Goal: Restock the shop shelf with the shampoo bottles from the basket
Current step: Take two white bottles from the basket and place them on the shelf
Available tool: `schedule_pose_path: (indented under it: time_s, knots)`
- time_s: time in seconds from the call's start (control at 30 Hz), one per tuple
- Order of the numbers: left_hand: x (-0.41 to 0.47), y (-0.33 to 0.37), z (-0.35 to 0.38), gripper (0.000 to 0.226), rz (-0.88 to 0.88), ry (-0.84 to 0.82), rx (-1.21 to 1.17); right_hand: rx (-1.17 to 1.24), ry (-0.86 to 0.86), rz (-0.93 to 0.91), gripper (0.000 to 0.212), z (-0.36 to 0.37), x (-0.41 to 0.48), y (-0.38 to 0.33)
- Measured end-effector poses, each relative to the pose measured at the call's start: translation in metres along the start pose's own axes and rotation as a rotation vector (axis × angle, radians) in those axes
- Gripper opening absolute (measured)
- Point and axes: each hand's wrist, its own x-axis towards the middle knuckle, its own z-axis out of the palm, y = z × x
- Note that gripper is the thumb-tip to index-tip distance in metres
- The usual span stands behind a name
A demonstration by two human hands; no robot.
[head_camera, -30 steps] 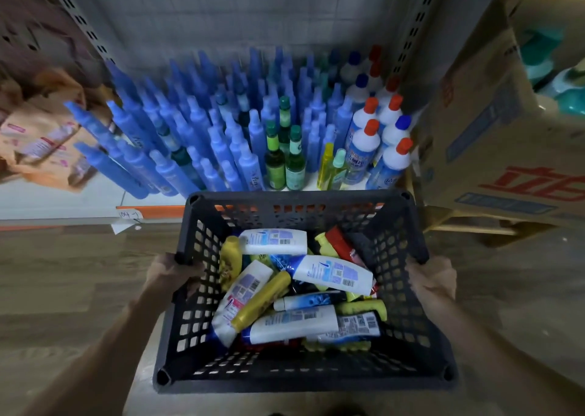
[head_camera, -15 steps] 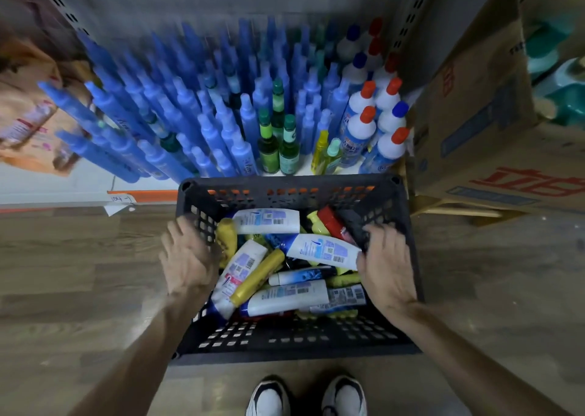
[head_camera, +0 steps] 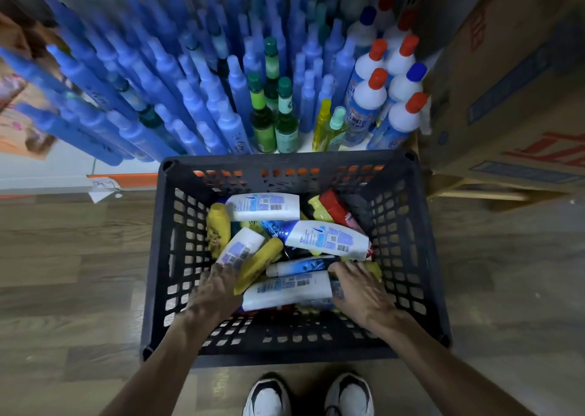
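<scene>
A dark plastic basket (head_camera: 411, 257) stands on the floor in front of the low shelf (head_camera: 316, 145). Inside it lie several shampoo bottles in white, yellow and red. My left hand (head_camera: 217, 292) reaches into the basket's left side, and its fingertips touch the lower end of a white bottle with a purple label (head_camera: 242, 246). My right hand (head_camera: 359, 290) lies with spread fingers on the right end of a long white bottle (head_camera: 286, 289) and beside a blue-and-white bottle (head_camera: 302, 265). Neither hand has lifted a bottle.
The shelf is packed with blue bottles (head_camera: 196, 99), green bottles (head_camera: 272, 111) and white bottles with orange or blue caps (head_camera: 376, 99). A large cardboard box (head_camera: 512, 83) stands at the right. My two shoes (head_camera: 310, 396) are just behind the basket on the wood floor.
The basket was set down on the floor. Both hands left its rim and moved down inside onto the bottles.
</scene>
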Motion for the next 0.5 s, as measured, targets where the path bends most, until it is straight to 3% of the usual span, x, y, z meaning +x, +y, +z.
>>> schedule_pose_path:
  time_s: [0.1, 0.2, 0.3, 0.37, 0.43, 0.5]
  knots:
    - [0.008, 0.002, 0.001, 0.068, 0.020, 0.117, 0.069, 0.032, 0.023, 0.020, 0.050, 0.004, 0.007, 0.000]
    - [0.010, 0.016, -0.007, 0.059, 0.156, 0.260, 0.196, 0.026, 0.042, 0.024, 0.051, 0.005, 0.014, 0.002]
    - [0.000, 0.028, 0.004, 0.055, 0.296, 0.168, 0.348, 0.015, 0.062, 0.022, 0.050, 0.005, 0.019, 0.006]
    - [-0.001, 0.027, 0.021, 0.076, 0.367, 0.067, 0.471, 0.001, 0.076, 0.016, 0.050, 0.006, 0.024, 0.008]
    - [0.001, 0.031, 0.033, 0.085, 0.354, 0.106, 0.522, -0.016, 0.087, 0.021, 0.054, 0.006, 0.031, 0.008]
    - [0.004, 0.039, 0.037, 0.079, 0.278, 0.057, 0.502, -0.063, 0.136, 0.049, 0.063, 0.008, 0.041, 0.011]
